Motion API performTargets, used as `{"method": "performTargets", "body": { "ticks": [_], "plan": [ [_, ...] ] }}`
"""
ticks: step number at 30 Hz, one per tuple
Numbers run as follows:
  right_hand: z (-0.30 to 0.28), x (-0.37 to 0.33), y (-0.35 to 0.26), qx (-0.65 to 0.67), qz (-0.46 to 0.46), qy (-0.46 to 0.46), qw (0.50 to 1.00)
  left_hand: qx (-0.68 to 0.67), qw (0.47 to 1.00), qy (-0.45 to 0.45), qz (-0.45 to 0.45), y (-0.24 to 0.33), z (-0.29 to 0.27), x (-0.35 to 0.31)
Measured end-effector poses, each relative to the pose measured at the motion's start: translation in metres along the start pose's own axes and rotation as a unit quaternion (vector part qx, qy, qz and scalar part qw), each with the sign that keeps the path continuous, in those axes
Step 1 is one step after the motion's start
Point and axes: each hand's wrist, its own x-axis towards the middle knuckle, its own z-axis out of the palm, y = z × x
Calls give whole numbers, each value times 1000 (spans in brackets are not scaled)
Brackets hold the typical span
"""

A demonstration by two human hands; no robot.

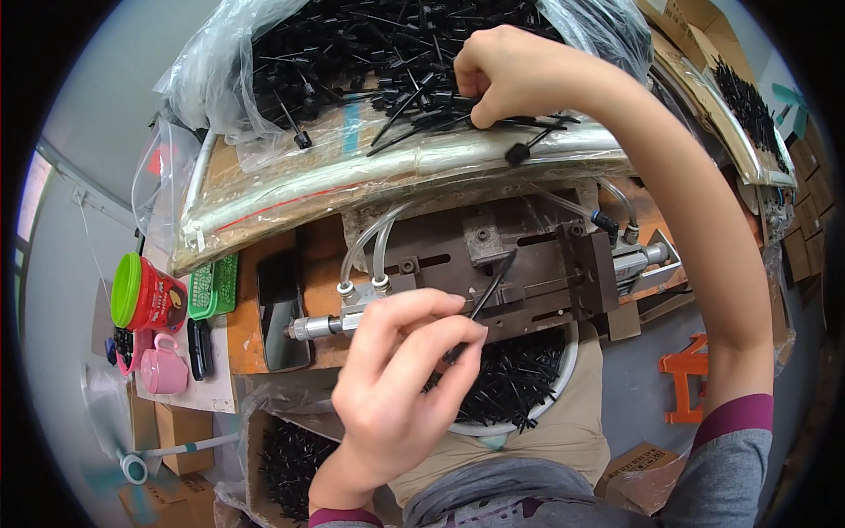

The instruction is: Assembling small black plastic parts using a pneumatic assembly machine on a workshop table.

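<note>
My left hand (396, 387) pinches a thin black plastic stick-like part (493, 290) between thumb and fingers. The part slants up and to the right over a dark metal fixture (436, 238) with clear air hoses. Up at the far side, my right hand (510, 75) reaches into a large heap of similar black parts (361, 44), its thumb and fingers curled together. What those fingertips grip cannot be made out among the parts. Under the fixture, on my lap, a white-rimmed basin (568, 374) holds many more black pieces, partly hidden by my left hand.
The heap lies on a cardboard tray with a plastic-wrapped front edge (414, 163). A phone (286, 334), green basket (214, 286), red tub (163, 299) and pink mug (165, 365) stand left. A box of black parts (295, 466) is lower left; an orange stool (685, 378) right.
</note>
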Motion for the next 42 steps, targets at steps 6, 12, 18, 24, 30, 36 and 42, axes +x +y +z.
{"method": "performTargets", "body": {
  "ticks": [6, 12, 18, 24, 30, 36, 42],
  "plan": [
    [19, 3, -18, -163, -48, 41, 985, -75, 988, -24, -131, 14, 13, -13],
    [11, -40, 8, -40, -162, 245, 955, -40, 991, -103, -76, 9, 17, -39],
    [40, -115, 34, -68, -199, 212, 954, -17, 994, -98, -49, -3, 35, -54],
    [59, -114, 48, -185, -269, 265, 907, 54, 994, -91, -3, -1, 46, -53],
    [50, -113, 46, -208, -289, 280, 892, 136, 983, -118, 43, -2, 59, -57],
    [47, -141, 37, 35, -173, 294, 940, 151, 979, -137, 26, -5, 61, -49],
    [58, -164, 18, 120, -233, 249, 933, 156, 973, -173, 2, 0, 55, -43]
  ]
}}
